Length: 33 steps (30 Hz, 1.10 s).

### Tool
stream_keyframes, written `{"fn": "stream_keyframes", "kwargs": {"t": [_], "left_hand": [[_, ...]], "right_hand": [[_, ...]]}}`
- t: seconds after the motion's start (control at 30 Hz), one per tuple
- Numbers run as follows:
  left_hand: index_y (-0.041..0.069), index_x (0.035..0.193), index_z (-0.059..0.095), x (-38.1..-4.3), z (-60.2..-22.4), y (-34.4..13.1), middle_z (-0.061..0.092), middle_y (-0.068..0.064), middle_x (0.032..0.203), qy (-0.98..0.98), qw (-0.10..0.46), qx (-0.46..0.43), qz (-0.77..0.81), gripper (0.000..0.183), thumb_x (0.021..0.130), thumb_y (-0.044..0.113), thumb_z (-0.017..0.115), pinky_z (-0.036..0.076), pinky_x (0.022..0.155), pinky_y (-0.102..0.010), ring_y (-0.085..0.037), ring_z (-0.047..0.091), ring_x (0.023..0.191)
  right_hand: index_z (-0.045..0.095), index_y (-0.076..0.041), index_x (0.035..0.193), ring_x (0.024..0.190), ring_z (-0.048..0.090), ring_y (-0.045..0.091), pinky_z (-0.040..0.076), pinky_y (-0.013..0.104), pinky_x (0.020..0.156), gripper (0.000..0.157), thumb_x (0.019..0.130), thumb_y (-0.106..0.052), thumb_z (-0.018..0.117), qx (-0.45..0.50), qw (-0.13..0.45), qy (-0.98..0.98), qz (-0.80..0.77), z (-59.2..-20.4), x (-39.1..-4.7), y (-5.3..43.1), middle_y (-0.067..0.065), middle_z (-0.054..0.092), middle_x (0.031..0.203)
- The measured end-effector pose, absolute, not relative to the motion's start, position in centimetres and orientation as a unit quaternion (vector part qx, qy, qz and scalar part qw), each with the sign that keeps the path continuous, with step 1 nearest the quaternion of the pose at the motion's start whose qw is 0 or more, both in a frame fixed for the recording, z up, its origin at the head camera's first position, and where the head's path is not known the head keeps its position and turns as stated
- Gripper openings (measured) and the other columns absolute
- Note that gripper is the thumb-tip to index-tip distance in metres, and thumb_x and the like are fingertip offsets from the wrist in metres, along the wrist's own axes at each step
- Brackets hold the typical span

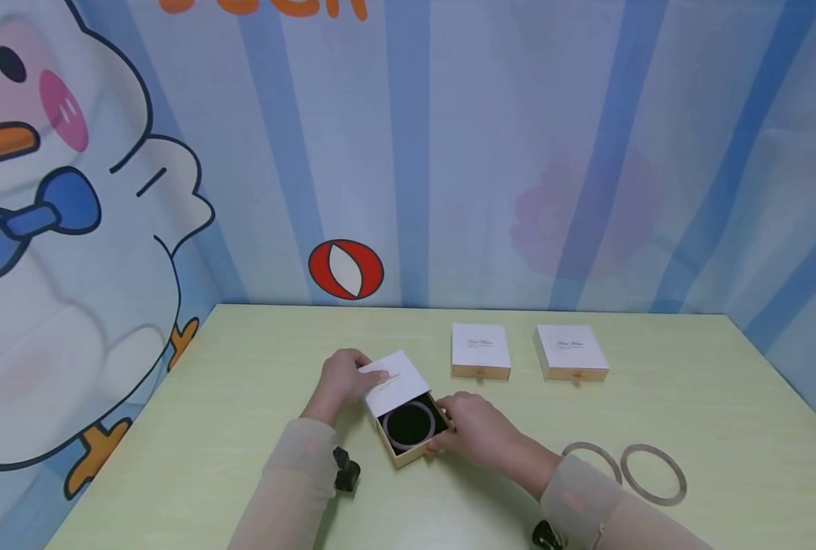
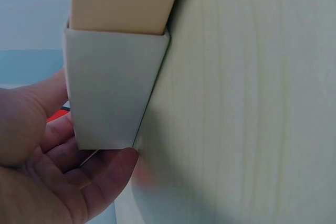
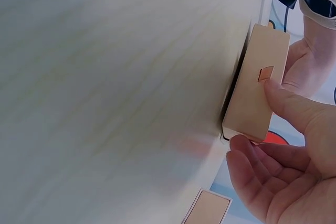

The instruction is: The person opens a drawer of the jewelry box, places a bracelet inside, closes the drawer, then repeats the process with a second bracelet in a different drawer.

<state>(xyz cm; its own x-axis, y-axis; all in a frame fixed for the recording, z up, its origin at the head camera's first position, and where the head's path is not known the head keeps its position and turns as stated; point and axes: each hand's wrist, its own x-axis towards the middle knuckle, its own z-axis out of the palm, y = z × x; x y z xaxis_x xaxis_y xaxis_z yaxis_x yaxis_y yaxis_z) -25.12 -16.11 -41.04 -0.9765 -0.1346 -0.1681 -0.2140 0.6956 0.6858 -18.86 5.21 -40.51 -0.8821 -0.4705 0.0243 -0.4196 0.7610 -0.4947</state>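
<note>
Head view shows a half-open box [image 1: 404,374] on the near middle part of the counter [image 1: 174,443], set at an angle. Its white cover [image 1: 401,393] is toward the far left, and its pale gold drawer [image 1: 409,456] stands out of it toward the near right. Inside the drawer lies a pale bangle [image 1: 386,426], around a black pad [image 1: 410,425].

The left hand [image 1: 341,379] holds the white cover from the left and far sides, with the thumb upon its top. The right hand [image 1: 478,429] holds the right corner of the drawer between thumb and bent fingers; in the right wrist view this thumb touches the drawer front, just beside a small orange tab [image 3: 266,73].

To the right of the right hand, two more rings, a left ring [image 1: 607,456] and a right ring [image 1: 682,483], lie flat near each other, the left one partly hidden by the right sleeve [image 1: 583,496]. Farther away, a left closed box [image 1: 480,347] and a right closed box [image 1: 570,348] sit side by side, apart. Behind the counter hangs a blue striped backdrop [image 1: 463,153], with a duck picture [image 1: 71,305] at left
</note>
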Motion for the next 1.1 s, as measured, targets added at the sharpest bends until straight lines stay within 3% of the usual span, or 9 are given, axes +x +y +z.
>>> {"fn": "stream_keyframes", "kwargs": {"t": [0.67, 1.1], "left_hand": [[0.003, 0.103, 0.065, -25.07, -41.0, -16.05, 0.062, -0.011, 0.1, 0.921, 0.053, -0.091, 0.376, 0.033, 0.083, 0.028, 0.073, 0.045, 0.072, -0.03, -0.022, 0.052, 0.086], [0.004, 0.104, 0.065, -25.15, -41.01, -16.08, 0.062, -0.01, 0.101, 0.922, 0.053, -0.093, 0.372, 0.034, 0.082, 0.029, 0.073, 0.045, 0.074, -0.031, -0.022, 0.052, 0.087]], "right_hand": [[0.062, 0.005, 0.116, 0.093, 0.062, 0.026, 0.051, 0.039, 0.077, 0.057, 0.072, -0.026, 0.082, -0.212, 0.065, 0.939, -0.262, -40.53, -19.24, 5.13, 0.019, 0.066, 0.104], [0.061, 0.005, 0.117, 0.091, 0.061, 0.023, 0.051, 0.037, 0.075, 0.059, 0.072, -0.027, 0.082, -0.21, 0.063, 0.942, -0.254, -40.35, -19.32, 4.92, 0.018, 0.066, 0.105]]}}
